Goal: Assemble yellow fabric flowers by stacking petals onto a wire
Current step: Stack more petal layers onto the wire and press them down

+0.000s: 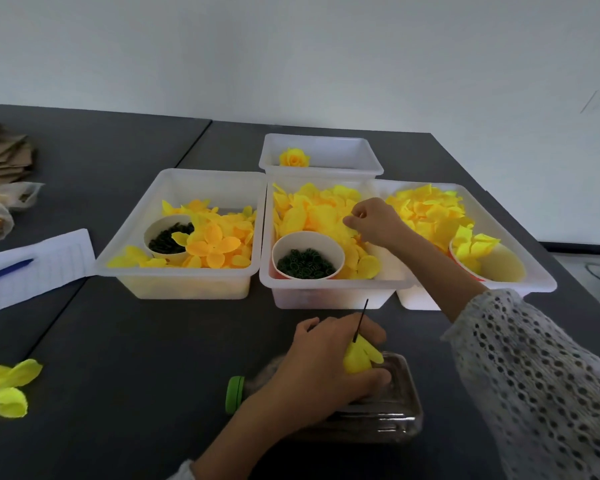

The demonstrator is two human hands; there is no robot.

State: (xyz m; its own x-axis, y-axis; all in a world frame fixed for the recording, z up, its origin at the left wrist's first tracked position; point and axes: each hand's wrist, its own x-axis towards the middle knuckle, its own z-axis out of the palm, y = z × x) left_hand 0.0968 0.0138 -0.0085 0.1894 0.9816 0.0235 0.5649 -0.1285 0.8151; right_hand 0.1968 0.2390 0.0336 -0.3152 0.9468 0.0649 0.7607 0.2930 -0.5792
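Observation:
My left hand [326, 362] grips a partly built yellow flower [359, 356] low over the table, its thin black wire [361, 320] sticking up and away. My right hand [374, 221] reaches into the middle white tray [326, 289], fingertips pinching at the heap of yellow petals [312, 211] there. A paper cup of dark green rings [307, 261] stands at the front of that tray. One finished yellow flower [294, 158] lies in the small tray [371, 157] at the back.
A left tray [187, 285] holds orange-yellow petals and a cup of dark pieces [168, 237]. A right tray [534, 271] holds more petals and a cup. A clear plastic box [395, 417] lies under my left hand, a green cap [234, 393] beside it. Loose petals [9, 386] lie at left, paper with pen [25, 268] beyond.

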